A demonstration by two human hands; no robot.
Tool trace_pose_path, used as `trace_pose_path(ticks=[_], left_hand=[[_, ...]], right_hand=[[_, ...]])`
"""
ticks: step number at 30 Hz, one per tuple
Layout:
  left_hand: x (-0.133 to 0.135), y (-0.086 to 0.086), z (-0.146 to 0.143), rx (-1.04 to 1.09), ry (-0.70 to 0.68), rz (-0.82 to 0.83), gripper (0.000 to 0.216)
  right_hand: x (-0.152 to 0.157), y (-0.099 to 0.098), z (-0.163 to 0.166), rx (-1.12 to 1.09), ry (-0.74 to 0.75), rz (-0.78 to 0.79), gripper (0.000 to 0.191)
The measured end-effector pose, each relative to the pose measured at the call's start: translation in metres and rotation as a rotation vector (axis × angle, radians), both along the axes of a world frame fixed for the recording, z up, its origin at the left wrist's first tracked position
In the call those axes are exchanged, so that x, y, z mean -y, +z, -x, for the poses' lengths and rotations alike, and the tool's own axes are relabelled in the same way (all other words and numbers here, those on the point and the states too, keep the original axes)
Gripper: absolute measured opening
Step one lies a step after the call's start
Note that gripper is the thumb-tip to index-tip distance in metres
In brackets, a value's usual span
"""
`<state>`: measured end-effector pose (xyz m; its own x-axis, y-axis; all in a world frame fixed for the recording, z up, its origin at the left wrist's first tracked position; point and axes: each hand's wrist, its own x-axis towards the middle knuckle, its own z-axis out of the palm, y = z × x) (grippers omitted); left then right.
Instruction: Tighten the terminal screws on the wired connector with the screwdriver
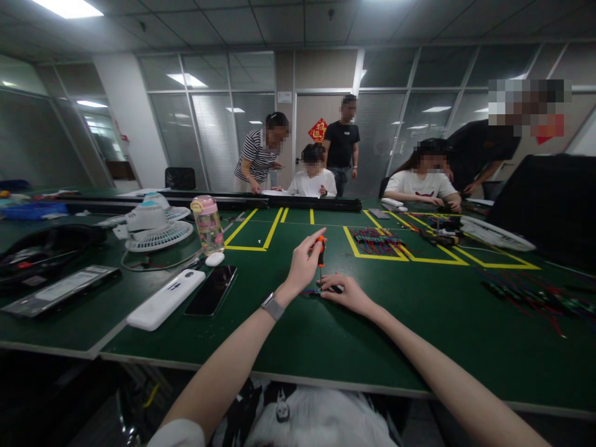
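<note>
My left hand [303, 264] pinches the orange-and-black handle of a small screwdriver [321, 251], held upright with its tip down on a small dark part [323, 290] with coloured wires on the green table [326, 335]. My right hand [347, 293] lies just to the right of the tip, fingers pressed on that part and holding it against the table. A silver watch sits on my left wrist.
To the left lie a black phone [212, 290], a white power bank [165, 299], a pink-capped bottle [208, 225] and a white fan [156, 228]. Bundles of coloured wires [378, 241] lie in yellow-taped boxes and at the right [540, 297]. Several people work at the far side.
</note>
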<state>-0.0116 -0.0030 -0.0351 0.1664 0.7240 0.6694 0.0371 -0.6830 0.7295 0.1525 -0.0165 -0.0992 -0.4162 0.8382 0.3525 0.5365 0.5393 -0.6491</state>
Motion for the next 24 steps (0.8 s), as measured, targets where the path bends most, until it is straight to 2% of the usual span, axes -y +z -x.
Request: trace_pose_path(ticks=[5,11,24], left_hand=[[0.0008,0.0012,0.0002,-0.011,0.019,-0.014,0.038],[0.0017,0.0034,-0.0001,-0.052,0.116,-0.085,0.033],[0.0034,0.0049,0.0003,-0.059,0.105,-0.071,0.032]], right_hand=[[-0.0003,0.0002,0.0000,-0.003,0.005,0.000,0.017],[0.0000,0.0003,0.0004,0.002,0.007,-0.007,0.016],[0.0000,-0.0001,0.0000,-0.010,-0.001,0.003,0.017]])
